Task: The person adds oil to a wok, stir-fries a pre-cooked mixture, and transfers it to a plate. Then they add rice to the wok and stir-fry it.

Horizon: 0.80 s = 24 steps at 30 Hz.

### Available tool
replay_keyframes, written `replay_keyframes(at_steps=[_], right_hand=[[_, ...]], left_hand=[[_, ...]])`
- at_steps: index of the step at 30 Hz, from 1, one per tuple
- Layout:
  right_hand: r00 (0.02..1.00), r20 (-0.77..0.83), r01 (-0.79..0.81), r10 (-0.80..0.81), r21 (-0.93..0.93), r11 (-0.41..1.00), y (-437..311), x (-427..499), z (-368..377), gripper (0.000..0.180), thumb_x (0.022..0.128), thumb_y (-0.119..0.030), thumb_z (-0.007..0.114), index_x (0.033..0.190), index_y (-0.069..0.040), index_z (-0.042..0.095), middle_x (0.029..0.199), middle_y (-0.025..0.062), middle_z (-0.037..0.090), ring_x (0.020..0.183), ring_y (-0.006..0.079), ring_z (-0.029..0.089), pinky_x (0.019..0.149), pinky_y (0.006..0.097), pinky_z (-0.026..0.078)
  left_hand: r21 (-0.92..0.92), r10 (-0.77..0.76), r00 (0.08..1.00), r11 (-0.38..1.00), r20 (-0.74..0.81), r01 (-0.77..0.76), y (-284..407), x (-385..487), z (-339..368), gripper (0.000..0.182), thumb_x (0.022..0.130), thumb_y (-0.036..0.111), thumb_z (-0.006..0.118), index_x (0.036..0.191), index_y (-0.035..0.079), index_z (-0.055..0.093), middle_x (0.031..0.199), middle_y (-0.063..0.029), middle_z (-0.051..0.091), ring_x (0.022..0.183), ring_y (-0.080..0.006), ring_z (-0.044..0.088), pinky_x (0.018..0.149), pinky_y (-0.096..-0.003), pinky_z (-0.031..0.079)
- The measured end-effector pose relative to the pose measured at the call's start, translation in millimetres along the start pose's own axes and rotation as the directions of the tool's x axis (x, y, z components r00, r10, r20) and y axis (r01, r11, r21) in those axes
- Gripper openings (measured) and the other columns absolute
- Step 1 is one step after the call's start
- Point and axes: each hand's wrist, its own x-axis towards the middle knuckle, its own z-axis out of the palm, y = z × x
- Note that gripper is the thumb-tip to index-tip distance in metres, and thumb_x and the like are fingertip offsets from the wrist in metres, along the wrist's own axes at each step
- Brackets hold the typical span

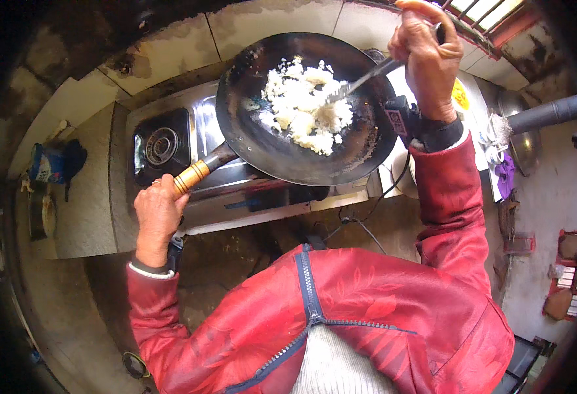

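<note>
A large dark metal wok (278,165) sits over the right side of a gas stove. White rice (303,101), partly in clumps, lies in the middle of it. My left hand (158,209) is closed around the wok's wooden handle (191,177) at the lower left. Up at the right, my right hand (429,54) grips the handle of a metal spatula (374,74), which slants down to the left over the wok. The spatula's blade touches the rice, and its edge is partly hidden there.
Left of the wok is a bare gas burner (161,146). A tiled wall (273,27) runs behind the stove. At the right, orange food (460,94) and a purple cloth or bag (505,175) lie on a white surface. A black cable (394,184) hangs near my right sleeve.
</note>
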Motion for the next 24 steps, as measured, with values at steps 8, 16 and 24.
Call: replay_keyframes(at_steps=[8,16,24], right_hand=[[0.985,-0.127,-0.126,0.114,-0.092,0.988,-12,-9,8,0.012,0.089,-0.007,0.051,0.097,-0.001,0.058,0.055,-0.0017,0.042,0.047,0.0056,0.037,0.044,0.0222,0.031],[0.994,-0.106,-0.037,0.017,-0.190,0.981,14,-29,36,0.012,0.089,-0.006,0.050,0.096,0.000,0.057,0.055,0.0019,0.046,0.046,0.0075,0.043,0.043,0.0227,0.036],[0.992,-0.114,-0.035,0.049,0.123,0.992,-21,-16,21,0.012,0.088,-0.007,0.051,0.097,-0.002,0.057,0.057,0.0003,0.044,0.047,0.0071,0.038,0.044,0.0236,0.035]], left_hand=[[0.009,0.009,0.999,1.000,0.034,-0.010,-3,0,0,0.033,0.064,0.024,0.075,0.078,0.006,0.050,0.072,-0.0133,0.061,0.067,-0.0303,0.062,0.058,-0.0400,0.047],[-0.014,0.017,1.000,1.000,0.001,-0.017,-4,2,2,0.033,0.065,0.024,0.074,0.078,0.006,0.050,0.073,-0.0136,0.061,0.066,-0.0317,0.061,0.057,-0.0411,0.047],[-0.023,0.010,0.999,1.000,0.043,-0.009,-6,-1,2,0.033,0.067,0.025,0.073,0.081,0.006,0.050,0.076,-0.0142,0.061,0.069,-0.0334,0.061,0.057,-0.0426,0.047]])
